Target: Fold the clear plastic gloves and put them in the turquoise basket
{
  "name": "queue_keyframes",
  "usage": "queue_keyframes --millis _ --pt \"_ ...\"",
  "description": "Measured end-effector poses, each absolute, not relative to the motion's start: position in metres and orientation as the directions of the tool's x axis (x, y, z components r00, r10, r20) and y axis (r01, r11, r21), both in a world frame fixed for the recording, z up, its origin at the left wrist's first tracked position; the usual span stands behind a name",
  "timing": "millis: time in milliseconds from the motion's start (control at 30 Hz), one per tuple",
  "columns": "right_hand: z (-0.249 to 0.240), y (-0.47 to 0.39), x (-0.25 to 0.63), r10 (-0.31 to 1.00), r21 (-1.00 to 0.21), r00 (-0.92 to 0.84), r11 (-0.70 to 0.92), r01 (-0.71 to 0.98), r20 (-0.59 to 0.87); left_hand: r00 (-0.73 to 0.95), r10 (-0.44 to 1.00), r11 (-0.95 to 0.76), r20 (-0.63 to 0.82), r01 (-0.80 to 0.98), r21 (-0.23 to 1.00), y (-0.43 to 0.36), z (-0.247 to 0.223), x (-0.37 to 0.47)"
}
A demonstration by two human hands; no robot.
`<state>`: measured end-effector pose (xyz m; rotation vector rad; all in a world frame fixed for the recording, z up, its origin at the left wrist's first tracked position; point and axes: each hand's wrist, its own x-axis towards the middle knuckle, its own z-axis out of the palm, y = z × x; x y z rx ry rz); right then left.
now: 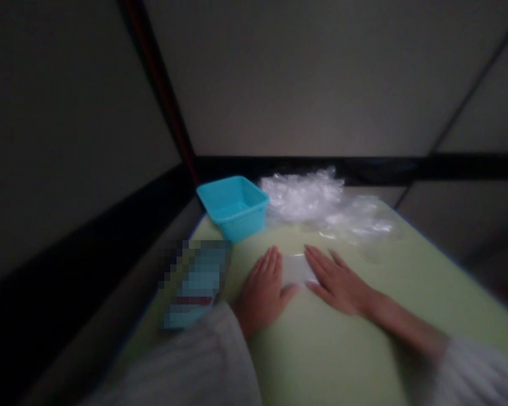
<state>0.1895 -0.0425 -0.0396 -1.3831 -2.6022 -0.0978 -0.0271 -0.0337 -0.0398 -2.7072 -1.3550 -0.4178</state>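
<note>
Just below the frame's middle, the left hand (265,293) and right hand (338,285) lie flat, fingers straight, gripping nothing, over the sides of a clear sheet (295,270), maybe to keep it smooth. A blue tub (244,224) sits above, leaving room.

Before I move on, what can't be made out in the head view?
Head view:
White piece: side edges, partly covered by left hand and right hand.
Pixelated item: details, masked by blocks.
Tub: near floor, behind its front wall.
Plastic: folds, blurred.
Right sleeve: cut off by frame edge.
</note>
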Motion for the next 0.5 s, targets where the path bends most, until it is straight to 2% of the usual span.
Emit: queue_keyframes --millis 500 --pt "-0.039 -0.042 0.188 0.833 -0.049 -0.529 0.542 0.839 0.165 0.309 0.921 -0.328 0.236 0.943 0.046 -0.039 -0.043 -0.068"
